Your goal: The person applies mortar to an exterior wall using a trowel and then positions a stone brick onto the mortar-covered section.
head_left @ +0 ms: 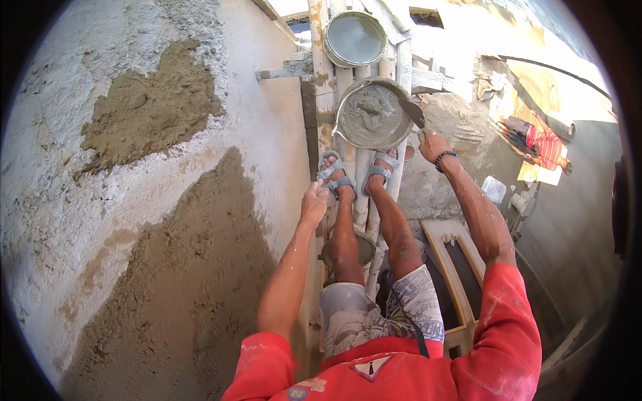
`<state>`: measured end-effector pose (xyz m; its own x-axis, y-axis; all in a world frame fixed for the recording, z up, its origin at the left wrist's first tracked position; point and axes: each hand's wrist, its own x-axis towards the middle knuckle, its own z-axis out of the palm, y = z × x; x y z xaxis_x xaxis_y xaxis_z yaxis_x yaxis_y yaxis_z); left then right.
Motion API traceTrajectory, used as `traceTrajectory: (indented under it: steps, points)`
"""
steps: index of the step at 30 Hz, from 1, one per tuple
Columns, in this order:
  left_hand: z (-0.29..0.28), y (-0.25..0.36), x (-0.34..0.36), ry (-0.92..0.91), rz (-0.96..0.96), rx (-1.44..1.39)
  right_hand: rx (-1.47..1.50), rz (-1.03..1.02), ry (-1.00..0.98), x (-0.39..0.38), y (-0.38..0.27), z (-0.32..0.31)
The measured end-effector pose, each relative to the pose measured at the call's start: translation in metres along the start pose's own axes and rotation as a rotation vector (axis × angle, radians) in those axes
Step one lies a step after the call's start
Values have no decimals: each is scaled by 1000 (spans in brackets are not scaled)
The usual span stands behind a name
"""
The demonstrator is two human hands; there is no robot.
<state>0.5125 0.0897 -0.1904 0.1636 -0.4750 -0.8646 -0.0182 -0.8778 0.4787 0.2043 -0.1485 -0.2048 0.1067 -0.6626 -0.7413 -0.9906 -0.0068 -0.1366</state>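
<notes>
My right hand [435,146] grips a trowel [412,111] by its handle. The trowel's blade lies at the right rim of a bucket [343,127] of wet grey mortar [372,113]. My left hand [313,202] is held low beside my left foot, near the wall, its fingers loosely curled together with nothing showing in them. On the wall [247,120] to my left are two patches of wet brown mortar, an upper one [150,100] and a larger lower one [194,274].
I stand in sandals on bamboo poles [362,194]. Beyond the mortar bucket is a bucket of greyish water [354,39]; another container [366,248] sits below, behind my legs. At lower right leans a wooden frame [438,250]. Far below right, a person in red [545,146] is near boards.
</notes>
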Motion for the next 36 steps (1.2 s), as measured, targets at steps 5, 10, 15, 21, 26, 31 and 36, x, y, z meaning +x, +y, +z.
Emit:
traceTrajectory:
  steps: [5, 10, 15, 21, 26, 31, 36]
  points:
    - [36, 23, 108, 12, 85, 180, -376, -218, -36, 102, -76, -15]
    - [85, -5, 176, 26, -93, -44, -673, -544, 14, 111, -104, 28]
    - [110, 1, 178, 72, -45, -278, -828, -631, -39, 81, -77, 71]
    - [100, 1, 184, 13, -112, -261, -644, -552, -196, 39, -52, 35]
    - [101, 5, 184, -24, -40, -293, -494, -438, -102, 23, -16, -33]
    - [106, 2, 192, 11, 72, -282, -322, -263, 10, 52, 10, -23]
    - [112, -9, 193, 85, 91, -220, -82, -192, -13, 74, 20, 39]
